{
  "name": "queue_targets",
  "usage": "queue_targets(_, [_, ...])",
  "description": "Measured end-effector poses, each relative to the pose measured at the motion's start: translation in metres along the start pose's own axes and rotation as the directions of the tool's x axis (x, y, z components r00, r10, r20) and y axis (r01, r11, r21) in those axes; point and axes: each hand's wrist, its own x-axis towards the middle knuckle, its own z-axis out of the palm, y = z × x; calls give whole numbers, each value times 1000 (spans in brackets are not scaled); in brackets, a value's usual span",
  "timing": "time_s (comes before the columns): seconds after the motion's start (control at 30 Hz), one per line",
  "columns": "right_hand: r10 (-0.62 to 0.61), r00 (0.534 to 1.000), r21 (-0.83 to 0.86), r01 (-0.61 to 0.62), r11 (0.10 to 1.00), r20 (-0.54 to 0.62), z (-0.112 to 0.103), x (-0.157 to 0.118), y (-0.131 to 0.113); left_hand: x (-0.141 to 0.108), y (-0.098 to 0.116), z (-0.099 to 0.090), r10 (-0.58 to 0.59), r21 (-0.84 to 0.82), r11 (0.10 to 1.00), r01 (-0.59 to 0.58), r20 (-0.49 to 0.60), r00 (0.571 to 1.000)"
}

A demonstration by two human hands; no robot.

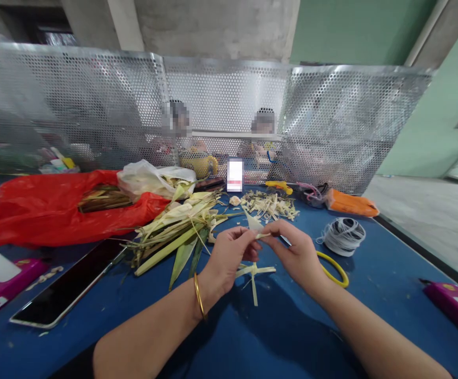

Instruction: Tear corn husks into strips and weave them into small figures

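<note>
A pale piece of corn husk (253,222) is pinched between my two hands above the blue table. My left hand (229,255), with a gold bangle at the wrist, grips its left side between thumb and fingers. From the right, my right hand (294,251) holds the other edge with thumb and forefinger. Below them lies a cross-shaped piece of husk strips (254,270), partly covered by my left hand. Left of my hands spreads a pile of dried and greenish corn husks (177,231). Husk scraps (270,205) are heaped just beyond my fingers.
A red plastic bag (55,208) and a phone (71,281) lie left. To the right are a string spool (344,237), a yellow ring (337,271), an orange packet (350,203) and a purple box (453,308). A perforated metal screen (224,95) stands behind, with people beyond.
</note>
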Motion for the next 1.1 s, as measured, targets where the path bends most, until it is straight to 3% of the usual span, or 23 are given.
queue_targets(0.2, [-18, 1000, -50, 19, 999, 9, -1, 0, 2, 1, 1, -2, -46, -37, 998, 46, 15, 999])
queue_targets(0.47, [129, 991, 134, -123, 983, -31, 1, 1, 1, -1, 3, -1, 105, 82, 991, -103, -16, 994])
queue_targets(0.73, [161, 985, 170, -149, 974, -61, 2, 1, 2, -1, -1, 0, 132, 146, 981, -130, -9, 991])
queue_targets(1.1, [6, 1000, 52, -5, 999, -25, 0, 1, 3, 0, 2, -2, -49, -51, 997, 49, 4, 999])
